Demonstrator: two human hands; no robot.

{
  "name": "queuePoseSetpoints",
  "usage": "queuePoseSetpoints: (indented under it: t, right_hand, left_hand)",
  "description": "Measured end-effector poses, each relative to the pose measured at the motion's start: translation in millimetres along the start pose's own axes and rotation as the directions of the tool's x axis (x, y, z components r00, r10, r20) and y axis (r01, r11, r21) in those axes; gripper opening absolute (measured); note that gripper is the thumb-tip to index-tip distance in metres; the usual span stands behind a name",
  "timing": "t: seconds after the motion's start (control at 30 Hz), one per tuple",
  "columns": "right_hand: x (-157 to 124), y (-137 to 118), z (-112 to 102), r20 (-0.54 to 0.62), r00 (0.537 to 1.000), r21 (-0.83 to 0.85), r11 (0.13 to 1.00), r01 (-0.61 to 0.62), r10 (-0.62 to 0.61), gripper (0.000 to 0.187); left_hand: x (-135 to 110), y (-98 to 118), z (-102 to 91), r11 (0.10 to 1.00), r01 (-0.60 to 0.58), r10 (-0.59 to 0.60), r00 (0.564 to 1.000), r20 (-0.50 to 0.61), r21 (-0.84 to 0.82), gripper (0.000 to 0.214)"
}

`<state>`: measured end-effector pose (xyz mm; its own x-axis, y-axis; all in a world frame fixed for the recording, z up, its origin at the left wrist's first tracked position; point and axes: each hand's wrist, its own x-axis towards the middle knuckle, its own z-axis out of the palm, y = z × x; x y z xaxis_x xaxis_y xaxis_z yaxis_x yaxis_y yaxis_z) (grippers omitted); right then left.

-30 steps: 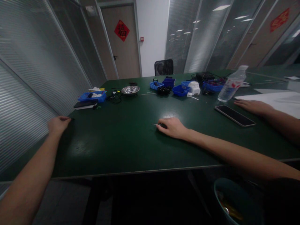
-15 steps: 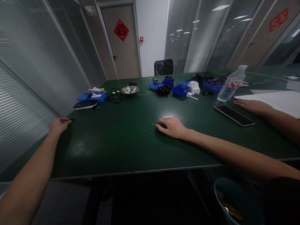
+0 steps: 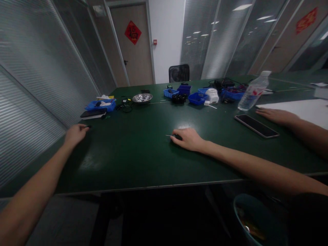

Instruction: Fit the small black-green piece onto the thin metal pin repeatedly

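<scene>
My left hand (image 3: 76, 134) is closed at the fingertips on a small black piece (image 3: 88, 126), held just above the left side of the green table (image 3: 133, 153). The piece is too small to name. My right hand (image 3: 189, 139) rests on the table near the middle, its fingers curled round what looks like a small screwdriver (image 3: 168, 135). A thin metal shaft points left out of the grip, and the dark handle is mostly hidden in the palm. The two hands are well apart.
Another person's hand (image 3: 278, 116) lies at the right, by a phone (image 3: 256, 125) and a water bottle (image 3: 253, 91). Farther back stand a metal bowl (image 3: 142, 98), a blue tray (image 3: 102, 105), a black notebook (image 3: 93, 113) and blue bins (image 3: 197, 98). A bucket (image 3: 241, 215) stands below the table edge.
My left hand has moved right and slightly up over the table, carrying the small black piece. My right hand stays in place with the screwdriver.
</scene>
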<state>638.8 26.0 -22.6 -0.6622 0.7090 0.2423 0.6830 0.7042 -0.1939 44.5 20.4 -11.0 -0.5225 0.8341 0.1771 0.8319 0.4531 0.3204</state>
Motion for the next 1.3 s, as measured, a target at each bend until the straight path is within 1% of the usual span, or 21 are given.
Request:
queuePoseSetpoints:
  t: [0.07,0.1,0.17,0.2,0.23,0.27,0.33,0.43,0.47,0.5,0.53,0.6,0.67,0.83,1.0,1.3]
  right_hand:
    - [-0.1,-0.5,-0.2,0.004,1.000,-0.002,1.000,-0.001,0.001,0.038]
    - [-0.1,-0.8,-0.6,0.009,1.000,-0.001,1.000,0.000,0.000,0.038]
    - [-0.1,-1.4,-1.6,0.012,1.000,0.004,1.000,0.003,-0.003,0.037]
    - [-0.1,-1.7,-2.2,0.012,1.000,0.010,1.000,0.005,-0.005,0.037]
    - [-0.1,-1.9,-2.7,0.011,1.000,0.017,1.000,0.004,-0.004,0.037]
    - [-0.2,-2.1,-3.1,0.013,1.000,0.023,1.000,0.003,-0.003,0.037]
    - [-1.0,-2.4,-3.4,0.022,1.000,0.031,1.000,0.003,-0.003,0.036]
    - [-3.6,-2.3,-2.9,0.011,1.000,0.026,0.999,0.024,-0.024,0.036]
    - [-4.8,-2.1,-2.7,0.000,0.999,0.029,0.999,0.038,-0.038,0.037]
    - [-6.0,-2.0,-2.6,-0.011,0.999,0.038,0.998,0.054,-0.053,0.037]
    - [-7.0,-1.8,-2.7,-0.023,0.998,0.049,0.997,0.065,-0.064,0.037]
    - [-8.4,-1.6,-3.2,-0.030,0.996,0.079,0.993,0.083,-0.081,0.036]
    - [-8.7,-1.7,-3.7,-0.019,0.995,0.101,0.990,0.099,-0.098,0.035]
    - [-7.3,-2.7,-3.9,-0.016,0.991,0.105,0.985,0.134,-0.133,0.033]
    - [-6.8,-2.6,-4.2,-0.003,0.993,0.091,0.989,0.120,-0.120,0.032]
    - [-5.8,-4.7,-4.8,0.040,0.987,0.048,0.987,0.153,-0.155,0.032]
  left_hand:
    - [-9.2,23.9,7.9,0.989,-0.138,0.138,0.990,0.008,-0.045,0.029]
    - [-16.1,38.7,12.4,0.976,-0.205,0.206,0.978,0.006,-0.076,0.030]
    - [-35.5,72.6,22.1,0.934,-0.325,0.330,0.944,0.012,-0.149,0.033]
    - [-48.1,90.9,26.8,0.898,-0.392,0.404,0.914,0.022,-0.201,0.034]
    - [-62.5,109.6,31.3,0.854,-0.454,0.479,0.877,0.044,-0.255,0.035]
    - [-78.3,128.1,35.3,0.800,-0.520,0.561,0.825,0.068,-0.301,0.035]
    - [-112.1,163.9,42.1,0.683,-0.619,0.704,0.699,0.124,-0.387,0.034]
    - [-158.5,209.7,50.8,0.513,-0.715,0.848,0.509,0.149,-0.474,0.029]
    - [-170.7,221.9,53.7,0.468,-0.734,0.876,0.460,0.146,-0.492,0.027]
    - [-180.6,232.2,56.6,0.436,-0.745,0.893,0.428,0.141,-0.505,0.025]
    - [-188.2,240.3,59.4,0.418,-0.747,0.901,0.412,0.134,-0.516,0.023]
    - [-197.1,250.0,63.8,0.404,-0.743,0.905,0.410,0.115,-0.534,0.020]
    - [-199.6,251.8,65.9,0.392,-0.735,0.907,0.410,0.098,-0.553,0.018]
    - [-196.8,242.9,63.4,0.365,-0.714,0.917,0.388,0.096,-0.597,0.016]
    - [-197.0,241.9,62.3,0.361,-0.707,0.915,0.394,0.085,-0.608,0.015]
    - [-197.7,241.4,63.5,0.359,-0.703,0.915,0.394,0.084,-0.613,0.014]
